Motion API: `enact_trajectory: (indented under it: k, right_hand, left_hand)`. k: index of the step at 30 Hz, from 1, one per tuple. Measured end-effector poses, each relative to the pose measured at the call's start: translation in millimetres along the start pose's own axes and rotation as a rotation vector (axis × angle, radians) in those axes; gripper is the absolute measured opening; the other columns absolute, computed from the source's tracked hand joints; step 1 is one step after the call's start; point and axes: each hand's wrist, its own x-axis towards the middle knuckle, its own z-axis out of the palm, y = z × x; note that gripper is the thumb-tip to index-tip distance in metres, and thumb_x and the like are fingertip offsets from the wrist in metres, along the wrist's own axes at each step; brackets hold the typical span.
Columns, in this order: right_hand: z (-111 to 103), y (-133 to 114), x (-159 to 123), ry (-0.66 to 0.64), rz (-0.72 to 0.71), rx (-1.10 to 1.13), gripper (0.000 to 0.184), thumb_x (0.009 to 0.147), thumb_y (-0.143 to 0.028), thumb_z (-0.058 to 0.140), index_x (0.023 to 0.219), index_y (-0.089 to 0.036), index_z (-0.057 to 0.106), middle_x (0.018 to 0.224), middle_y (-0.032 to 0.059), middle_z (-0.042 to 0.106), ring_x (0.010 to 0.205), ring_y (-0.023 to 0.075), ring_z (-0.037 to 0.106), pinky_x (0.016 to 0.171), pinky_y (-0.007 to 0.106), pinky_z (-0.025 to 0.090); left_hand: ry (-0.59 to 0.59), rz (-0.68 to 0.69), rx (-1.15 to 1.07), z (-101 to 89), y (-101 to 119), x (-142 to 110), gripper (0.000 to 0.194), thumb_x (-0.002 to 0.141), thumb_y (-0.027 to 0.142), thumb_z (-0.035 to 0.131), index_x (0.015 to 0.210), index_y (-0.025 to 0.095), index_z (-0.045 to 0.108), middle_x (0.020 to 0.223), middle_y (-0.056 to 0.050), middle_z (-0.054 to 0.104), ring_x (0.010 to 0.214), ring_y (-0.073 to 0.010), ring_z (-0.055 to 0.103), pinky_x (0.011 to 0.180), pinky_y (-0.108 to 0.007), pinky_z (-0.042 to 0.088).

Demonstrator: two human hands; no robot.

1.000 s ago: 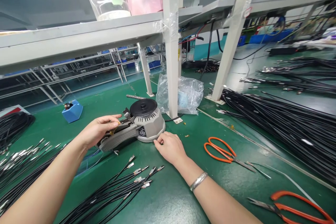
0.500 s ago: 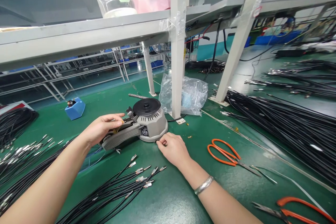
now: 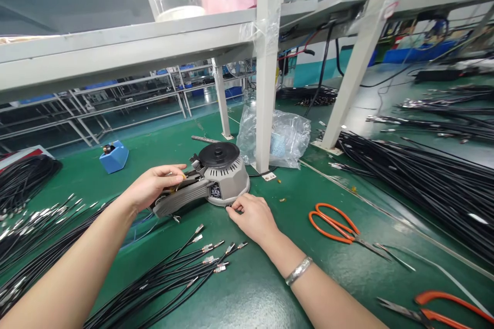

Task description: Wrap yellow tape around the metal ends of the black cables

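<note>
A grey tape dispenser with a round black top disc and a long grey side arm stands on the green tabletop. My left hand reaches over the arm, thumb and fingers pinched on a small bit of amber tape. Against the front of the dispenser's base, my right hand rests with curled fingers; a tiny dark thing shows at its thumb tip, too small to name. Black cables with metal connectors lie just in front of the dispenser.
Orange-handled scissors and orange-handled pliers lie at right. A large black cable bundle is beyond them. A clear plastic bag sits around a white post. A blue holder stands at left.
The view has shifted slightly, moving the scene a little to the right. Both hands keep nearly the same places at the dispenser.
</note>
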Motion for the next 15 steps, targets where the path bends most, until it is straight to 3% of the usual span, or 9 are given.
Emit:
enact_trajectory:
  k: [15]
  right_hand:
    - [-0.7,-0.8,0.4,-0.009,-0.004,0.002,0.018,0.076,-0.026,0.062,0.059,-0.021,0.059,0.067,-0.0018,0.064,0.066,0.0144,0.059,0.072,0.029,0.038]
  left_hand:
    - [0.024,-0.017,-0.017,-0.3,-1.2,-0.6,0.031,0.052,0.045,0.081,0.068,0.020,0.071,0.129,-0.012,0.058,0.113,-0.0333,0.055,0.091,-0.040,0.038]
